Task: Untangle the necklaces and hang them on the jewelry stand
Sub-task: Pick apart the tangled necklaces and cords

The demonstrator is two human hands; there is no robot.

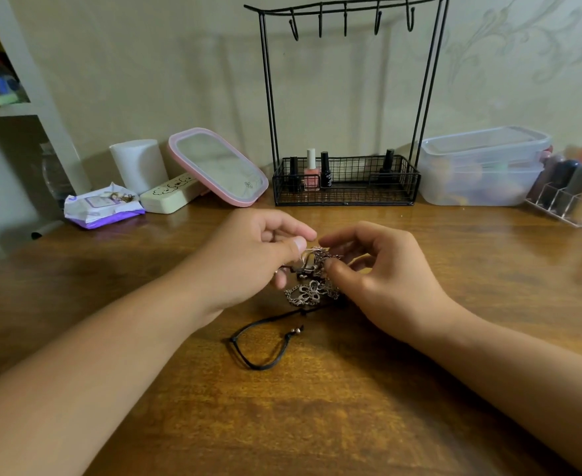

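A tangled clump of silver chain necklaces (312,290) hangs between my hands just above the wooden table (317,424). My left hand (255,255) pinches the clump's upper left part. My right hand (385,273) pinches its right side with thumb and fingers. A black cord necklace (258,348) trails from the clump and lies looped on the table in front of my hands. The black wire jewelry stand (346,97) stands at the back against the wall. Its hooks (344,22) along the top bar are bare.
Nail polish bottles (312,171) stand in the stand's basket. A pink-rimmed mirror (219,166), a white roll (140,164), a cream case (169,195) and a wipes pack (102,207) sit back left. A clear plastic box (482,166) and an organizer (574,190) sit back right.
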